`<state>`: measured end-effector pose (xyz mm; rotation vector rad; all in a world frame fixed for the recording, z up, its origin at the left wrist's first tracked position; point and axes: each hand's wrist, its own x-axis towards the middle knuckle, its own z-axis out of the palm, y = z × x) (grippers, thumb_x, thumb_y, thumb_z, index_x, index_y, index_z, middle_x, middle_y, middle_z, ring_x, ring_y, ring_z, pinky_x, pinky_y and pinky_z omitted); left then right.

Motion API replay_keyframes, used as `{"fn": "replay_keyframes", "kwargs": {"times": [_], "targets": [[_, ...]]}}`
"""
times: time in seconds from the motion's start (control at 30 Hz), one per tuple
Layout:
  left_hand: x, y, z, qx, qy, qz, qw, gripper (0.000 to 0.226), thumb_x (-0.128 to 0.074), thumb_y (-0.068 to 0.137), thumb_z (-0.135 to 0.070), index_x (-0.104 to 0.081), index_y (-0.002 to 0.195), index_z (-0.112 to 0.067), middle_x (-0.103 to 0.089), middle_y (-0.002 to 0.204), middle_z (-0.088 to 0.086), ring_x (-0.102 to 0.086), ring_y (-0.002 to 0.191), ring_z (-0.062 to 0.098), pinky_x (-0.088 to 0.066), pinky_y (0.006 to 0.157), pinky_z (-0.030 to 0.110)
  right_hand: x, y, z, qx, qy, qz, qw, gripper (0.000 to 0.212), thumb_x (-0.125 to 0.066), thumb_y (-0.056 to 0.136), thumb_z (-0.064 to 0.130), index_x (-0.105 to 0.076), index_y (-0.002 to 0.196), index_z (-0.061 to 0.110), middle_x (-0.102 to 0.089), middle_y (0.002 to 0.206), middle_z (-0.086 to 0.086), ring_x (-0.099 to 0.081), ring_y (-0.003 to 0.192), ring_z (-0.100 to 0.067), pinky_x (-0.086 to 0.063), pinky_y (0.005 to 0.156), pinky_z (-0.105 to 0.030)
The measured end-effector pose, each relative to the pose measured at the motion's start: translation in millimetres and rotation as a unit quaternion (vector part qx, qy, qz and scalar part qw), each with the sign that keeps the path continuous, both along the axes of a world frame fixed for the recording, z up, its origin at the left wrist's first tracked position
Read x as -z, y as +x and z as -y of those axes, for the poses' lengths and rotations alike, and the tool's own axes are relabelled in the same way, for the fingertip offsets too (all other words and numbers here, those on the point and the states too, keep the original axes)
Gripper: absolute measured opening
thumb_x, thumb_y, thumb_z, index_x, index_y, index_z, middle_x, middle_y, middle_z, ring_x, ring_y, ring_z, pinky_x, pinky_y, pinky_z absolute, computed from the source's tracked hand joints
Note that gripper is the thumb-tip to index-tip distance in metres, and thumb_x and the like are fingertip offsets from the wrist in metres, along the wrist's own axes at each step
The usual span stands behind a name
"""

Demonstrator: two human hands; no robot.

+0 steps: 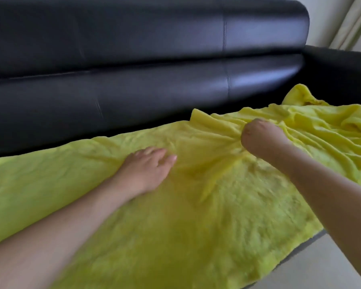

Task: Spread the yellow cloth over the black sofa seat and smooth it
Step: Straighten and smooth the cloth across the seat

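Note:
A fluffy yellow cloth (pixel 227 205) covers most of the black sofa seat, flat on the left and bunched into folds at the right end. My left hand (pixel 146 170) lies flat on the cloth near its middle, fingers straight and pressing down. My right hand (pixel 261 138) is curled into a fist further right, gripping a gathered ridge of the cloth; creases fan out from it. The sofa's black leather backrest (pixel 133 69) runs behind the cloth. The seat itself is almost wholly hidden under the cloth.
The sofa's black armrest (pixel 338 71) rises at the right end, just beyond the bunched folds. A pale curtain (pixel 354 21) hangs behind it. A pale floor (pixel 321 263) shows at the lower right, in front of the sofa.

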<state>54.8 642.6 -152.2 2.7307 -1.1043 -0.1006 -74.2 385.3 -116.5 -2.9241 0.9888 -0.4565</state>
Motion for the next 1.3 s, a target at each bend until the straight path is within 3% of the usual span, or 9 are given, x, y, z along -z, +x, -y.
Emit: {"fn": "replay_keyframes", "kwargs": {"times": [0.1, 0.23, 0.37, 0.47, 0.57, 0.73, 0.97, 1.1, 1.3], "targets": [[-16, 62, 6, -0.094, -0.06, -0.006, 0.994, 0.055, -0.028, 0.095, -0.055, -0.05, 0.136, -0.027, -0.042, 0.146, 0.0, -0.04, 0.132, 0.025, -0.036, 0.104, 0.038, -15, 58, -21, -0.066, 0.047, 0.094, 0.992, 0.024, -0.041, 0.089, 0.015, -0.063, 0.092, 0.007, -0.06, 0.097, -0.009, -0.057, 0.091, -0.032, -0.043, 0.068, -0.033], [2, 116, 12, -0.084, 0.056, -0.037, 0.994, 0.056, -0.025, 0.096, -0.052, -0.044, 0.142, -0.026, -0.034, 0.154, 0.004, -0.033, 0.138, 0.029, -0.03, 0.111, 0.04, 8, 140, -32, -0.081, 0.129, -0.143, 0.978, 0.055, -0.031, 0.099, 0.051, -0.033, 0.149, 0.027, -0.038, 0.151, -0.007, -0.038, 0.135, -0.033, -0.033, 0.105, -0.045], [7, 112, 14, -0.078, 0.037, 0.044, 0.995, 0.057, -0.025, 0.096, -0.054, -0.045, 0.141, -0.025, -0.04, 0.15, 0.002, -0.038, 0.136, 0.026, -0.032, 0.109, 0.041, 39, 158, -12, 0.005, 0.088, -0.225, 0.97, 0.073, -0.009, 0.09, 0.074, -0.009, 0.154, 0.039, 0.002, 0.163, -0.006, 0.0, 0.147, -0.04, 0.004, 0.112, -0.064], [0, 119, -3, -0.126, -0.022, 0.156, 0.979, 0.046, -0.035, 0.095, -0.045, -0.056, 0.125, -0.018, -0.057, 0.13, 0.005, -0.054, 0.115, 0.029, -0.043, 0.094, 0.038, 36, 168, 14, 0.063, 0.068, -0.235, 0.968, 0.071, -0.011, 0.094, 0.067, -0.012, 0.155, 0.031, -0.001, 0.163, -0.008, -0.002, 0.148, -0.037, 0.005, 0.114, -0.063], [3, 121, -16, -0.151, 0.0, 0.091, 0.984, 0.049, -0.031, 0.096, -0.046, -0.052, 0.132, -0.02, -0.051, 0.135, 0.005, -0.048, 0.12, 0.029, -0.041, 0.096, 0.039, 30, 182, 2, 0.09, -0.002, -0.23, 0.969, 0.069, -0.017, 0.096, 0.058, -0.022, 0.154, 0.021, -0.008, 0.162, -0.011, -0.009, 0.147, -0.037, 0.003, 0.115, -0.062], [12, 139, -10, -0.13, 0.026, -0.003, 0.991, 0.055, -0.025, 0.097, -0.05, -0.041, 0.143, -0.023, -0.036, 0.149, 0.002, -0.034, 0.134, 0.029, -0.033, 0.107, 0.042, 41, 198, -79, -0.119, 0.042, -0.184, 0.975, 0.068, -0.015, 0.094, 0.067, -0.017, 0.153, 0.034, -0.012, 0.162, -0.001, -0.012, 0.148, -0.03, -0.001, 0.114, -0.06], [-1, 162, -36, -0.146, 0.048, 0.129, 0.98, 0.011, -0.044, 0.092, -0.014, -0.052, 0.099, -0.016, -0.056, 0.109, 0.007, -0.05, 0.094, 0.028, -0.037, 0.074, 0.037, 53, 198, -73, -0.113, 0.072, -0.19, 0.973, 0.07, -0.013, 0.093, 0.07, -0.014, 0.154, 0.035, -0.007, 0.163, 0.001, -0.005, 0.149, -0.027, -0.004, 0.117, -0.058], [7, 167, -36, -0.138, -0.002, 0.216, 0.967, 0.015, -0.044, 0.09, -0.005, -0.054, 0.096, -0.015, -0.058, 0.101, 0.007, -0.055, 0.091, 0.029, -0.035, 0.066, 0.036, 44, 194, -84, -0.077, 0.053, -0.181, 0.979, 0.067, -0.013, 0.096, 0.062, -0.03, 0.15, 0.026, -0.021, 0.159, -0.009, -0.017, 0.146, -0.03, -0.004, 0.116, -0.06], [-2, 142, -32, -0.1, -0.06, 0.248, 0.962, 0.016, -0.043, 0.088, -0.008, -0.056, 0.097, -0.013, -0.057, 0.1, 0.007, -0.052, 0.087, 0.028, -0.036, 0.068, 0.036, 17, 119, -145, -0.146, -0.095, 0.171, 0.97, 0.045, -0.04, 0.093, 0.04, -0.055, 0.127, 0.015, -0.047, 0.137, -0.008, -0.044, 0.126, -0.03, -0.021, 0.115, -0.049]]}}
